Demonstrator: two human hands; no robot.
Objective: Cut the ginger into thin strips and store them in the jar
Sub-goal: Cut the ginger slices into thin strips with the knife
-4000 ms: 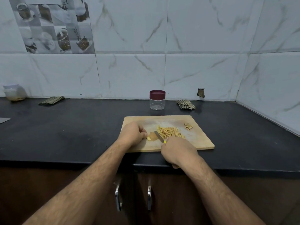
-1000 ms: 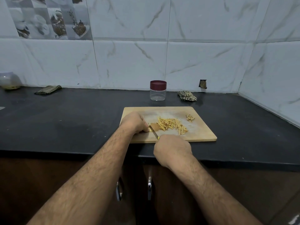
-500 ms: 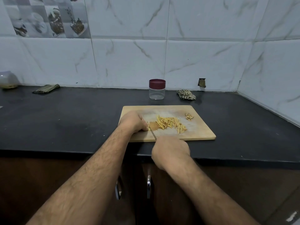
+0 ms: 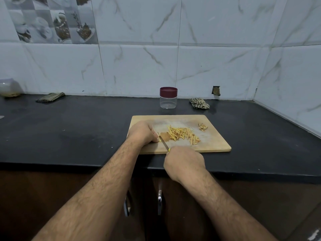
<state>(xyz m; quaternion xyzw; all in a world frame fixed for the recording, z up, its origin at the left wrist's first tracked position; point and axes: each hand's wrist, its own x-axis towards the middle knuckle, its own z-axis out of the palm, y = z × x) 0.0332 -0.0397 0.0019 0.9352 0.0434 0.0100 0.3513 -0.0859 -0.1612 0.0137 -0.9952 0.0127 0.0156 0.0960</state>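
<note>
Ginger is what this moment turns on, and only a small yellow stub (image 4: 159, 140) of the uncut piece shows, on the left part of the cutting board (image 4: 217, 145). The left hand (image 4: 142, 132) covers it, fingers curled down and pinching it against the wood. So little is left that it looks light and likely to roll or slip. It probably calls for a hold from above, well back from the cut face, with the fingertips tucked away from the edge. It looks firm and fibrous, so I judge it will resist the blade rather than squash.

Just right of that hand the knife (image 4: 164, 143) lies at a slant, its blade right beside the stub and running back to a yellow handle. The right hand (image 4: 184, 161) holds the handle at the near edge of the board, fingers wrapped around it.

Further right, a loose heap of cut strips (image 4: 183, 135) lies mid-board. They look thin, light and a little damp, so they should cling and scatter easily. Gathering them by scooping or pinching in bunches would suit better than picking singly. A small pile of peel scraps (image 4: 202, 126) sits near the far right corner.

Behind the board on the dark worktop (image 4: 69, 129), the clear jar (image 4: 168, 98) stands upright with its maroon lid on, and nothing shows inside it.
</note>
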